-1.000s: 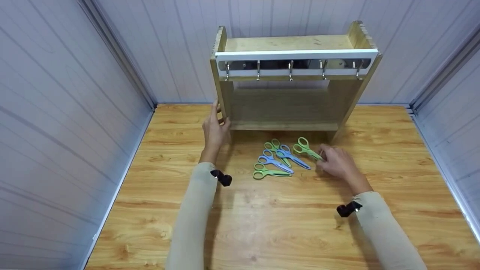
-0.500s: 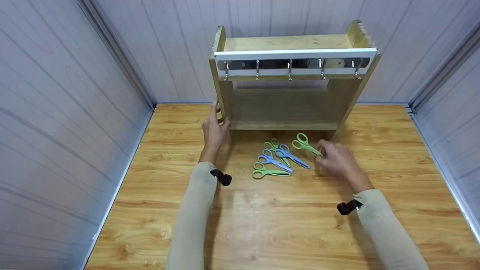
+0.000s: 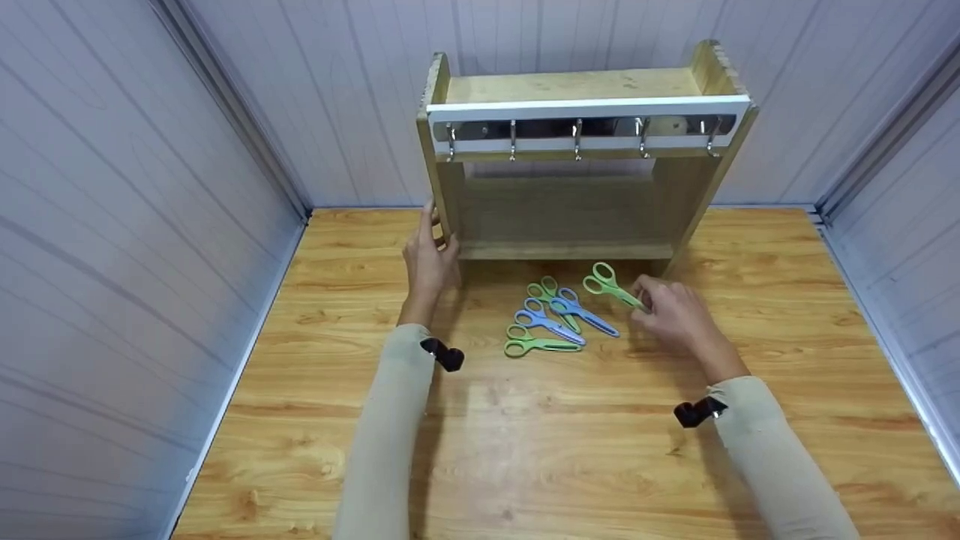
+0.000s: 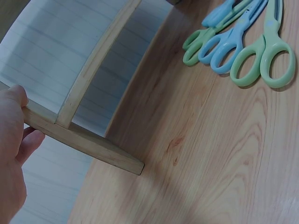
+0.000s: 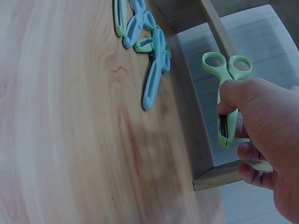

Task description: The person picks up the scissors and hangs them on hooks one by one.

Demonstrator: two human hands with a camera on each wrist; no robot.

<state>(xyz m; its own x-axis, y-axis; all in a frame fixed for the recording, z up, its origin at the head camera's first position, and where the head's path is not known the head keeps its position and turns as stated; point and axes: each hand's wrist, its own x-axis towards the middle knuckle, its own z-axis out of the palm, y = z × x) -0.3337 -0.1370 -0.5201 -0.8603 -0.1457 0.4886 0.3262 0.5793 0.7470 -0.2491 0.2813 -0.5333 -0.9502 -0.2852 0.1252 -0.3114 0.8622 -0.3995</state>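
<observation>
Held scissors [image 3: 615,290] in the right hand [image 3: 679,319]: light green, black streak near the tip. Front green pair [image 3: 541,344] and rear green pair [image 3: 573,323]: same green. Near blue pair [image 3: 553,325] and far blue pair [image 3: 585,312]: sky blue leaning periwinkle. Rack [image 3: 574,85]: yellowish tan wood, greyer brown on the shaded lower shelf [image 3: 562,210]. White rail [image 3: 585,109] up top; plate [image 3: 546,130] on it is mirror silver with near-black reflections; hooks [image 3: 577,142] bright silver. Table [image 3: 525,450]: honey yellow, orange-brown grain streaks. Walls [image 3: 112,225]: pale lilac-grey, thin darker lines; corner strip [image 3: 232,105] darker grey. Left sleeve [image 3: 382,435] and right sleeve [image 3: 772,450]: pale grey-beige. Left wrist camera [image 3: 444,355] and right wrist camera [image 3: 697,412]: black.
</observation>
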